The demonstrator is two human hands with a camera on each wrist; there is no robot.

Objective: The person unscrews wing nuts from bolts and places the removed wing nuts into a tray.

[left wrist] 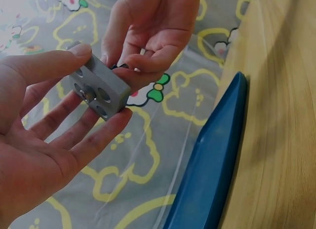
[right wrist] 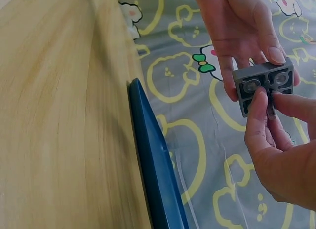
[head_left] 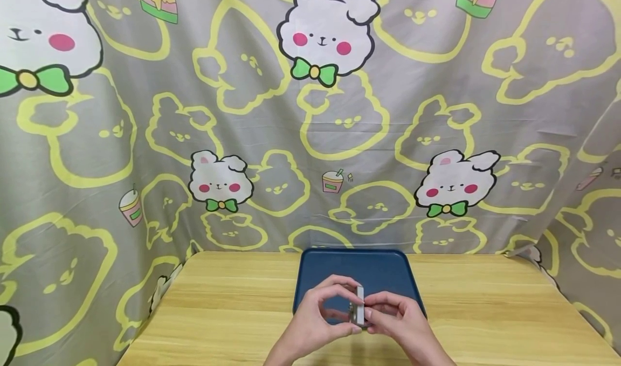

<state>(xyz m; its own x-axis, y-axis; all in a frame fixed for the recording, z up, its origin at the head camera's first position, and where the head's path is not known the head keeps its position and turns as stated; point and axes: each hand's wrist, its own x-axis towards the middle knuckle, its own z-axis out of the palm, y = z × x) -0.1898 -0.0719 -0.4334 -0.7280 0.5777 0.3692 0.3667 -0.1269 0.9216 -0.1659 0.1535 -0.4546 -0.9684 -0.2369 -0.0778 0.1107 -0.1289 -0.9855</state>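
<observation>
A small grey block with round holes is held up above the near part of the blue tray. My left hand grips it by its edges, thumb on one side and fingertips on the other. In the left wrist view a metal bolt end pokes out amid the holes of the block. From the other side, in the right wrist view, a dark threaded bolt sticks out of the hollow, ribbed face. My right hand pinches this bolt between thumb and fingers, close against the block.
The blue tray lies on the wooden table beneath the hands, its far edge near the curtain. A grey curtain with cartoon rabbit prints hangs behind the table and along both sides.
</observation>
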